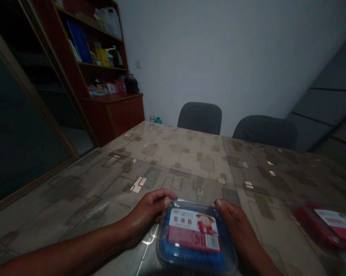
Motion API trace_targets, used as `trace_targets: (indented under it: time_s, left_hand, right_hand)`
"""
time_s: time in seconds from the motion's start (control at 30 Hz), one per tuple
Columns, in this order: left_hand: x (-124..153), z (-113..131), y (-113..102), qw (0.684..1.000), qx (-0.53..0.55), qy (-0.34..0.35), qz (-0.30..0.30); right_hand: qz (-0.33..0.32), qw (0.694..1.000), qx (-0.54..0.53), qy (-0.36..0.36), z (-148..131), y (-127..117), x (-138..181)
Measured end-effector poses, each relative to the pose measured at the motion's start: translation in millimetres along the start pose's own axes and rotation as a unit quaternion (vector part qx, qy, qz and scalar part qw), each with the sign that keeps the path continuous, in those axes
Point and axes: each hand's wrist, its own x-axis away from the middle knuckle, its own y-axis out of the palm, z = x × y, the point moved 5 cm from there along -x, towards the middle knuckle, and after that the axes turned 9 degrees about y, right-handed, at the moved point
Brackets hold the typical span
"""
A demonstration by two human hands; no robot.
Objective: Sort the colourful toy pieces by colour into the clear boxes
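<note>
My left hand (148, 214) and right hand (233, 222) hold a clamped grip on the blue snack tray (194, 245), lower centre on the desk (190, 161); uneven squeezing could pop its lid or skid it.

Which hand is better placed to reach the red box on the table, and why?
Probably the right hand: it grips the right side of the blue box, nearer the red box, which lies further right on the table. The left hand holds its left side.
</note>
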Motion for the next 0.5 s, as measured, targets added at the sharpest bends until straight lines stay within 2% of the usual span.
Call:
trace_targets:
  time_s: [0.1, 0.27, 0.4, 0.5]
  left_hand:
    - [-7, 1, -2, 0.999, -0.037, 0.019, -0.016]
    - [-5, 4, 0, 0.989, -0.130, 0.056, -0.030]
    - [-2, 7, 2, 0.987, -0.142, 0.063, -0.036]
    - [6, 17, 4, 0.980, -0.176, 0.058, -0.078]
  right_hand:
    - [0.008, 1.000, 0.007, 0.005, -2, 0, -3]
    - [-0.042, 0.999, 0.031, 0.003, -18, -5, 17]
    - [-0.017, 0.993, 0.117, -0.008, -19, -17, 43]
    - [0.001, 0.993, 0.117, 0.004, -7, -17, 58]
